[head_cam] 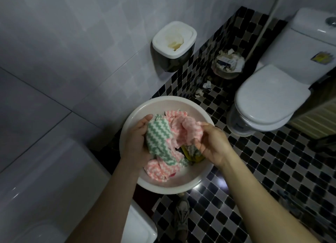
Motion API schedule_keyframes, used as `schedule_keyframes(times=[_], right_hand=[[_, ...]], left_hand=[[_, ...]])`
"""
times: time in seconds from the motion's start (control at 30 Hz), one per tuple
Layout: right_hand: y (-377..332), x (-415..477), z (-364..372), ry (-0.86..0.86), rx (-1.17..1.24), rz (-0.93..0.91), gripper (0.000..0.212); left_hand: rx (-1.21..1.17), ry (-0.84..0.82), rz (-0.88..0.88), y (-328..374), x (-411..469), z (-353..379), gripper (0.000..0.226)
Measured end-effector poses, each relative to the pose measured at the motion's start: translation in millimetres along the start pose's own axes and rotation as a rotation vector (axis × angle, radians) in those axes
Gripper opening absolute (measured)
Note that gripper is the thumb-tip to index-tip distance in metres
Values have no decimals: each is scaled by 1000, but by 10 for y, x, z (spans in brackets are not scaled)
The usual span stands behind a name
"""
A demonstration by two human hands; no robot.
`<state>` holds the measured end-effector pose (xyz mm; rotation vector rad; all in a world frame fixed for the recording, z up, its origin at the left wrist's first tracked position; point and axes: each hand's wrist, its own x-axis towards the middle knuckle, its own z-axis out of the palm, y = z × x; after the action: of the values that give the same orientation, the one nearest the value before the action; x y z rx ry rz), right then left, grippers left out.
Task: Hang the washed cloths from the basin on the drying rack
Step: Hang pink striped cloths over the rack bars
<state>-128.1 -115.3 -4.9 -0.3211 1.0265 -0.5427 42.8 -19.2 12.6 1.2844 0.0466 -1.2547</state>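
Your L hand (137, 142) grips the green cloth (158, 139). Your R hand (212, 146) pinches the pink cloth (185, 131). Both cloths are in the basin (163, 104) near the centre, w/ more cloths and a yellow thing (189, 156) under them.

The sticker (321, 58) on the toilet (269, 97) has print, too blurred to read.

From the basin:
- 12 o'clock: wall box (174, 44)
- 1 o'clock: full bin (227, 64), w/ paper scraps (207, 84) on the floor btw it and the basin
- 2 o'clock: the toilet
- 6 o'clock: shoe (181, 215)
- 7 o'clock: sink (141, 228)
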Motion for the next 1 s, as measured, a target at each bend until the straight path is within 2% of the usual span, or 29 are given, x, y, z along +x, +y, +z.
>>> schedule_keyframes(times=[0.03, 0.1, 0.17, 0.23, 0.3, 0.37, 0.4, 0.47, 0.53, 0.63, 0.7, 0.8, 0.87, 0.93, 1.0], right_hand=[[8, -44, 15, -11, -42, 1, 14], [24, -114, 51, -71, -153, -9, 19], [30, -165, 94, -210, -245, 10, 21], [19, -221, 129, -337, -280, 50, 30], [22, -253, 160, -401, -361, 51, 42], [47, -266, 222, -353, -497, -48, 36], [62, -267, 252, -288, -575, -134, 28], [61, -267, 282, -175, -708, -307, 21], [-16, -308, 298, -151, -777, -401, 25], [-162, -423, 306, -182, -836, -442, 44], [-213, -486, 308, -163, -860, -441, 54], [-271, -583, 318, -138, -723, -373, 74], [-330, -642, 322, -129, -586, -306, 83], [-399, -717, 310, -125, -522, -237, 77], [-448, -768, 287, -127, -535, -193, 68]], left_hand=[[48, -30, 29, 12, -31, 21, 29], [309, -95, 200, 16, -98, 21, 38], [506, -60, 307, -33, -68, 57, 55], [530, -99, 345, -39, -65, 99, 66], [402, -194, 274, 1, -178, 159, 56], [147, -257, 121, 53, -220, 253, 43], [128, -328, 80, 44, -185, 258, 38], [379, -371, 141, 35, -135, 255, 42], [566, -318, 189, 67, -133, 216, 44], [526, -300, 174, 149, -151, 103, 20], [585, -235, 213, 173, -117, -2, 13], [598, -4, 296, 200, -72, -108, 13], [519, 89, 322, 217, -93, -121, 26], [498, 93, 367, 282, -209, -64, 43], [528, 30, 414, 376, -335, 56, 42]])
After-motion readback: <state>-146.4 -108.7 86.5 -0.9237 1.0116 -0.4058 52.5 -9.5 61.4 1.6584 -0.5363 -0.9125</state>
